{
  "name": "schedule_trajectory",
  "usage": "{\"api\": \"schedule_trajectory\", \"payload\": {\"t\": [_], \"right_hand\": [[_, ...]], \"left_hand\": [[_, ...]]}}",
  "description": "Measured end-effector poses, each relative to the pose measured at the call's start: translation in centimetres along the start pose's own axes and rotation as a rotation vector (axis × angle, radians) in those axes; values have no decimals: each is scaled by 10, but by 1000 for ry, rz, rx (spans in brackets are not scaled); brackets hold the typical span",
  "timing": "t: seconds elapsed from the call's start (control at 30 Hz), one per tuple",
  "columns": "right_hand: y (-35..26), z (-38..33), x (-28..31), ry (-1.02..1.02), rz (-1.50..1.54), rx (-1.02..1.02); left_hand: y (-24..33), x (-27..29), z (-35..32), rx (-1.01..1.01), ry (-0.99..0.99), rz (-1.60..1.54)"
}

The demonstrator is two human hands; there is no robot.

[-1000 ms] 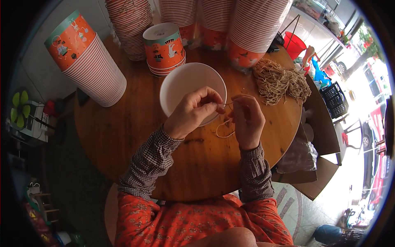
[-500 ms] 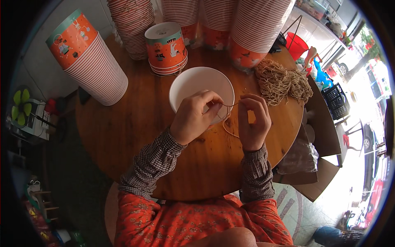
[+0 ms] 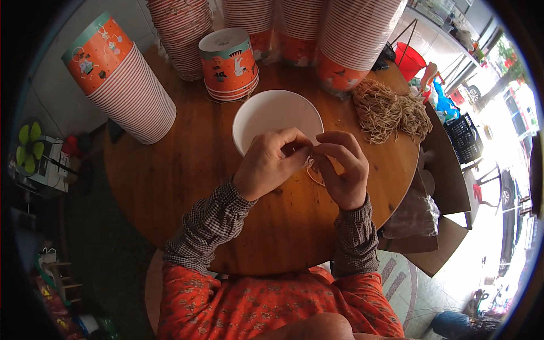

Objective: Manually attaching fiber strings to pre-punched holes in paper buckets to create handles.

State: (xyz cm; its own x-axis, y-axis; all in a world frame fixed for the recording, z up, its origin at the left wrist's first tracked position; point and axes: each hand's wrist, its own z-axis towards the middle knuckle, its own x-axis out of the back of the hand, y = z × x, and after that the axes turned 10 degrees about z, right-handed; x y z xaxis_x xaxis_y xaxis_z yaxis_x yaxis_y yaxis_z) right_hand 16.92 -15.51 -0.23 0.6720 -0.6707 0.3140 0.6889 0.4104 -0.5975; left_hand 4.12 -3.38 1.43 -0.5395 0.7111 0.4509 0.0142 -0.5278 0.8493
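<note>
Over the near right rim of a white-lined paper tub (image 3: 272,116), my two hands meet with their fingertips nearly touching. My left hand (image 3: 263,164) is closed in a pinch on a thin tan cord (image 3: 313,177). My right hand (image 3: 345,170) pinches the same cord from the other side, thumb against forefinger. A loop of cord hangs below the fingertips, beside the tub. What the cord does between the fingertips is too small to make out. A tangled bundle of similar tan cords (image 3: 391,110) lies at the table's right edge.
A short stack of upside-down orange tubs (image 3: 231,71) stands behind. To the left leans a tall stack of tubs (image 3: 127,85); several more stacks (image 3: 360,39) line the back of the round wooden table (image 3: 226,243). A cardboard box (image 3: 445,175) is beyond the right edge.
My right hand has moved left, up against my left fingertips. The stretch of cord that spanned the gap between them is now mostly hidden.
</note>
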Motion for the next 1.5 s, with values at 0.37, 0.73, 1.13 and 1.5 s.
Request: {"api": "schedule_trajectory", "payload": {"t": [0.37,0.73,1.13,1.5], "right_hand": [[2,-5,-7,92,59,-120],[10,-11,-9,177,543,-535],[4,-10,-12,178,337,-532],[4,-12,-8,155,596,-556]], "left_hand": [[-2,0,-1,114,-138,-164],[-13,-1,0,46,-22,-246],[-13,-6,-2,-43,90,-136],[-12,-7,-1,-45,95,-124]]}}
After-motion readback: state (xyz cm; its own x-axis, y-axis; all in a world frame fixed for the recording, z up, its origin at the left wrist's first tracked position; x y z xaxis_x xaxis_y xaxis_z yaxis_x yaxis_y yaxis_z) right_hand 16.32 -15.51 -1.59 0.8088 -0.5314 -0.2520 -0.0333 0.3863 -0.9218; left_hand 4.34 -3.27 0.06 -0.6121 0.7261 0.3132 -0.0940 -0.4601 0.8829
